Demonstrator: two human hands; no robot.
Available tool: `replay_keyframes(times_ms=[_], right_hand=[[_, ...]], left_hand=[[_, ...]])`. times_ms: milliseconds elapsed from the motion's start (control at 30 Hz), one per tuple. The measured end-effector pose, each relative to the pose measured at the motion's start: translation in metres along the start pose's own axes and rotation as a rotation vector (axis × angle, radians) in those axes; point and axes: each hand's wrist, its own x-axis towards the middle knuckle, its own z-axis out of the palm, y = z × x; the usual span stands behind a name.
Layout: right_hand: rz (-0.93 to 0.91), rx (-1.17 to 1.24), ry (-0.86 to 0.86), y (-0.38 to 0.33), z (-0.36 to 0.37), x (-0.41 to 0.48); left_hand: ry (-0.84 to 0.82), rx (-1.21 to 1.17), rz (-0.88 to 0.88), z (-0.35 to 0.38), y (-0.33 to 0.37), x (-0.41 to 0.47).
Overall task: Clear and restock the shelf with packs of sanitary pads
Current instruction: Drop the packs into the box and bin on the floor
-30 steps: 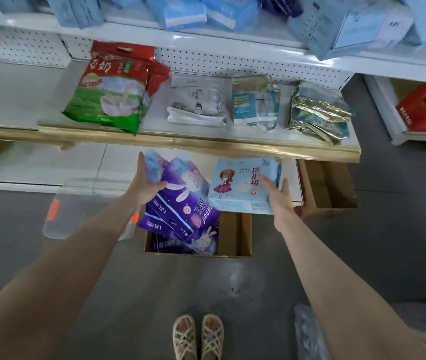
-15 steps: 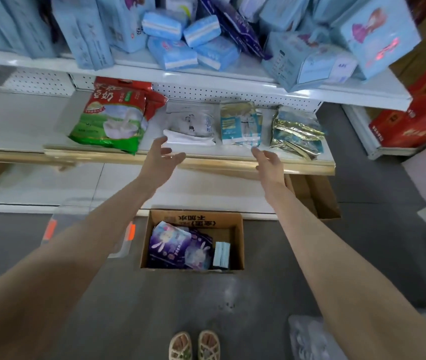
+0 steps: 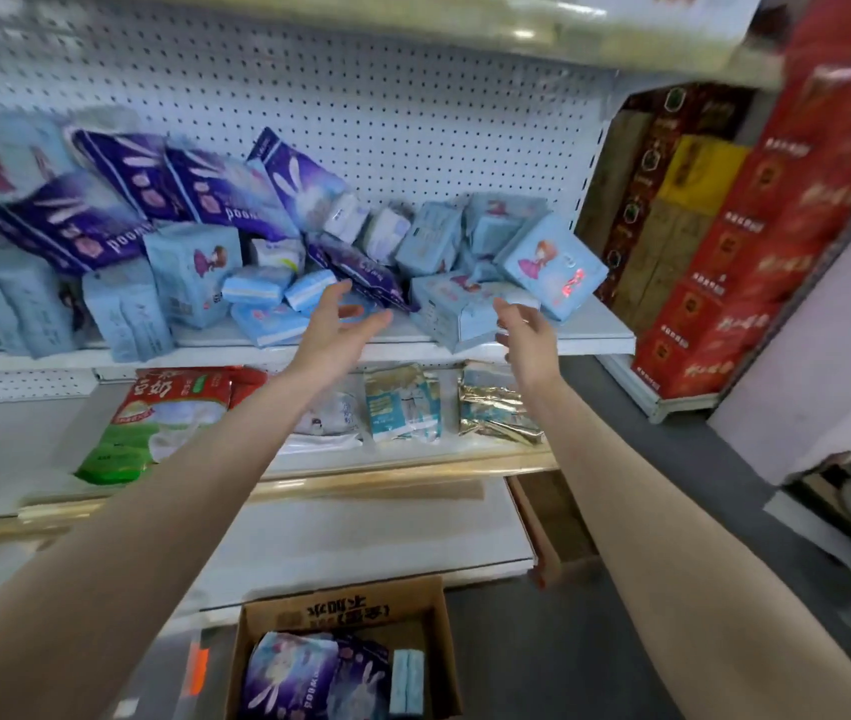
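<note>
- White steel shelf (image 3: 584, 339) with a pegboard back carries the stock, and it is by far the biggest thing before us.
- Packs of sanitary pads (image 3: 195, 200) lie heaped across that shelf, purple ones leaning at the left and pale blue ones tumbled at the right. We judge them light, soft and slick in their film wrap. A pinched corner would likely slip, so we would take each across its broad faces, or squeeze several between both palms.
- Cardboard box (image 3: 340, 610) on the floor below us holds a few more purple and blue packs.
- Our left hand (image 3: 332, 330) and right hand (image 3: 524, 327) hover just in front of the heap, fingers spread and loose, holding nothing. Bare pegboard above the heap leaves us room to lift up and out.
- One pale blue pack (image 3: 457, 314) sits at the front lip and seems to overhang it. We reckon a nudge could tip it off.
</note>
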Motion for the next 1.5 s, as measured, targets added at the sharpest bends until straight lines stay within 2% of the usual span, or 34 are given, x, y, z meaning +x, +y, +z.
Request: replay_keyframes(times_ms=[300, 467, 833, 1033, 1267, 1367, 1500], right_hand=[[-0.114, 0.065, 0.069, -0.048, -0.063, 0.061], [-0.144, 0.07, 0.05, -0.054, -0.106, 0.138], [-0.09, -0.081, -0.13, -0.044, -0.162, 0.299], [-0.012, -0.178, -0.154, -0.021, -0.162, 0.344], [-0.006, -0.453, -0.124, -0.014, -0.157, 0.377], [0.027, -0.564, -0.123, -0.011, -0.155, 0.386], [0.018, -0.655, -0.143, -0.01, -0.154, 0.389]], left_hand=[[-0.051, 0.012, 0.12, 0.068, 0.061, 0.048], [-0.012, 0.017, 0.128, 0.123, 0.072, 0.097], [0.181, 0.022, -0.087, 0.22, 0.059, 0.183], [0.333, 0.208, -0.209, 0.227, 0.026, 0.203], [0.343, 0.352, -0.289, 0.241, 0.009, 0.209], [0.36, 0.323, -0.412, 0.241, 0.006, 0.212], [0.283, 0.225, -0.529, 0.228, -0.005, 0.213]])
